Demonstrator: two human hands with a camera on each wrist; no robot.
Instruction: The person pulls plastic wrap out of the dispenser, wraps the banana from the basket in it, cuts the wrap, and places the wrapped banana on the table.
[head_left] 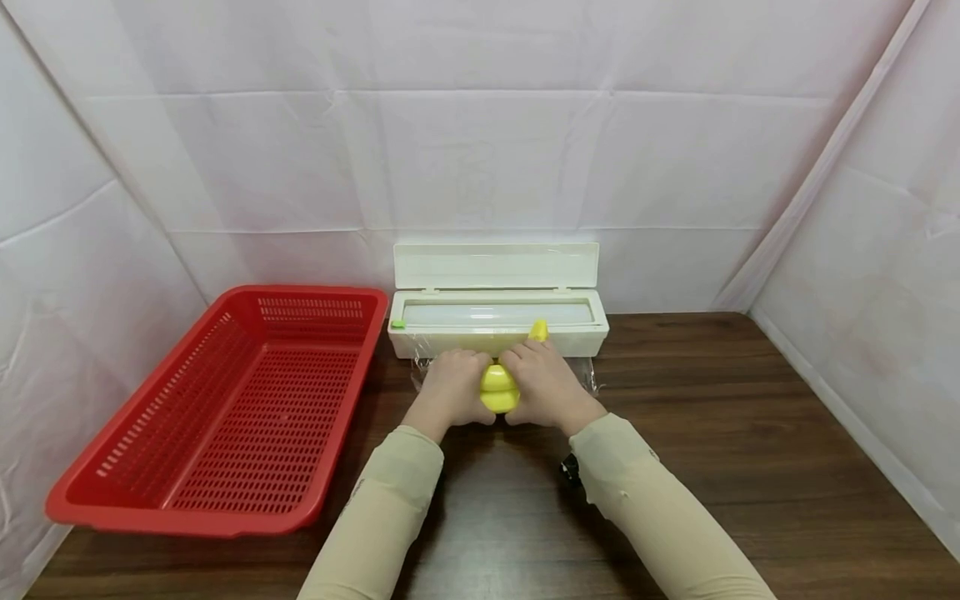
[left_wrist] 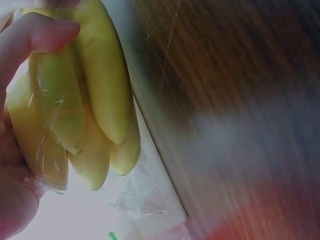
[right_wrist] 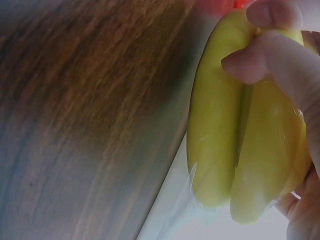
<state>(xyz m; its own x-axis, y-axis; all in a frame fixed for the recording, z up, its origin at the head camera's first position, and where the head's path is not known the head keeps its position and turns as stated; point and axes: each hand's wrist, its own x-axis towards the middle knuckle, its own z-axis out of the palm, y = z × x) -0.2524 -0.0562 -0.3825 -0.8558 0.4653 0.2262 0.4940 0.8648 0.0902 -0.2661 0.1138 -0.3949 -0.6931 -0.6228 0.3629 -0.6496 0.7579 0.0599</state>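
Both hands hold a bunch of yellow bananas (head_left: 499, 389) in front of a white cling film dispenser (head_left: 468, 341). The left hand (head_left: 453, 385) grips it from the left, its thumb lying over the fruit in the left wrist view. From the other side the right hand (head_left: 546, 385) grips the bunch, thumb pressed on a banana (right_wrist: 215, 125). Clear cling film (left_wrist: 145, 195) wraps over the lower bananas and wrinkles near their tips. More film shows at either side of the hands, below the dispenser's front. In the head view the hands hide much of the bunch.
The dispenser's lid (head_left: 495, 267) stands raised, with a film roll (head_left: 495, 313) inside and a green slider (head_left: 398, 324) at its left front corner. A red plastic basket (head_left: 330, 467) sits on the dark wooden table (head_left: 712, 433) at left. White cloth walls (head_left: 480, 158) enclose the back and sides.
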